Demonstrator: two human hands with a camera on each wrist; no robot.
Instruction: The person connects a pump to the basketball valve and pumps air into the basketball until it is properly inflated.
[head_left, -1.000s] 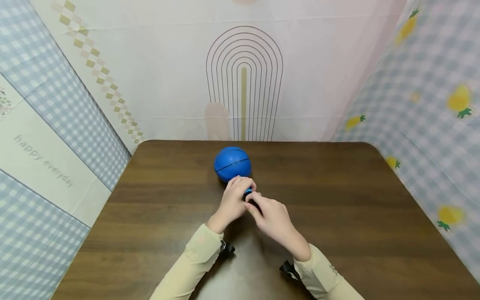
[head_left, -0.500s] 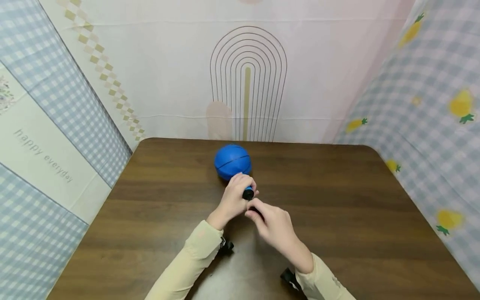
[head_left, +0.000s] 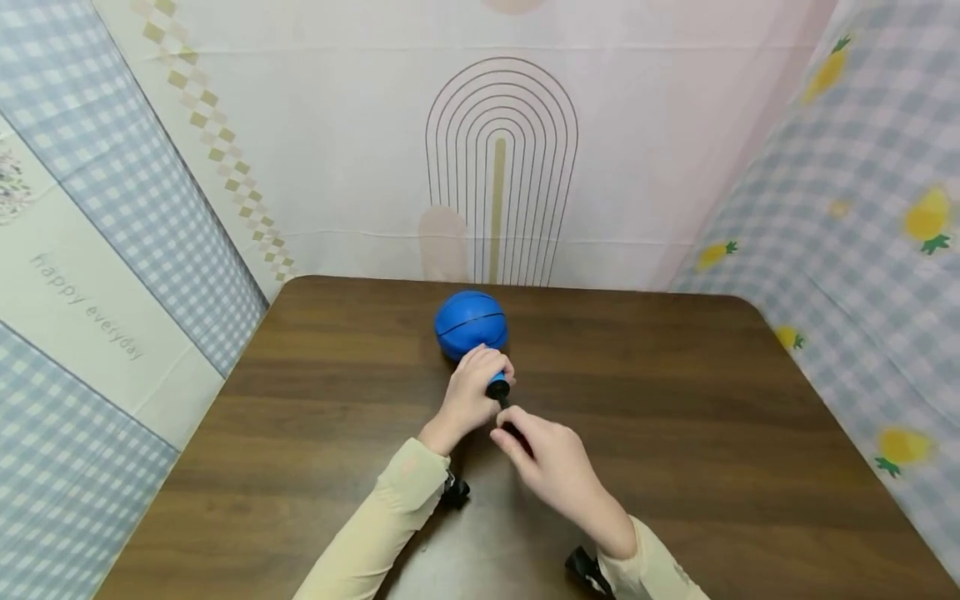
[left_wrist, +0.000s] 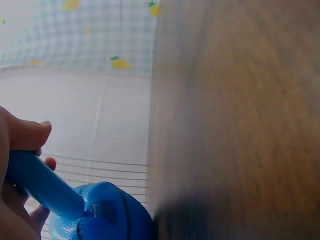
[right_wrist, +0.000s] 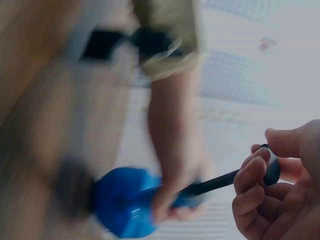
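Note:
A blue ball with black seams sits on the table just beyond my hands. My left hand grips the blue barrel of a ball pump, whose far end meets the ball in the left wrist view. From the near end of the barrel comes a black rod, drawn partly out. My right hand curls its fingers and thumb round the black pump handle at the end of that rod. In the head view the right fingers mostly hide the handle.
The brown wooden table has rounded far corners. A pale printed cloth hangs behind it, with checked cloths on the left and right. Black wrist straps with small devices sit at both cuffs.
My right hand has drawn back from the left hand, toward the near right, and the black rod now shows between them. The left hand stays by the ball. The head view has shifted slightly.

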